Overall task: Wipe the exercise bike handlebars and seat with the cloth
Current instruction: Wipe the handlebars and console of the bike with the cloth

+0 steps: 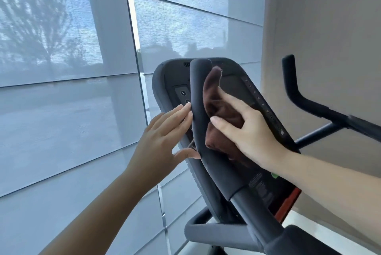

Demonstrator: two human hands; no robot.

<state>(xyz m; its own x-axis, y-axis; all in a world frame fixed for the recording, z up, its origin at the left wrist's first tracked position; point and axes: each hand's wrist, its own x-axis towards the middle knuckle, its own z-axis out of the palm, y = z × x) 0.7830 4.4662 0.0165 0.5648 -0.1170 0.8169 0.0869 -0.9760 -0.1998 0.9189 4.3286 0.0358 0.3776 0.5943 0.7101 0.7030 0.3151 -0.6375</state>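
On the console [171, 77] of the exercise bike, a round button marked "1" [183, 93] can be read at about 9 o'clock from the padded handlebar [199, 90]. A second round button just below it is half hidden by the bar. A block of white print [255, 184] lower on the console is too small to read, as is the column of small marks [261, 102] along its 3 o'clock edge.

The brown cloth [216, 106] lies bunched against the 3 o'clock side of the upright padded handlebar, near the middle of the view. The right hand [247, 129] presses on it with spread, fairly straight fingers and thumb. The left hand [165, 137], at 9 o'clock of the bar, is wide open, its fingertips and thumb tip touching the padding.

A second, black handlebar [292, 87] stands well apart at 2 o'clock. A grey padded handle [216, 234] runs low at 6 o'clock, and a red strip [288, 203] edges the console's lower corner.

Translucent blinds [61, 110] over tall windows fill the 9 o'clock half of the room, with tree shapes showing through. A plain beige wall [329, 28] rises at 2 o'clock.
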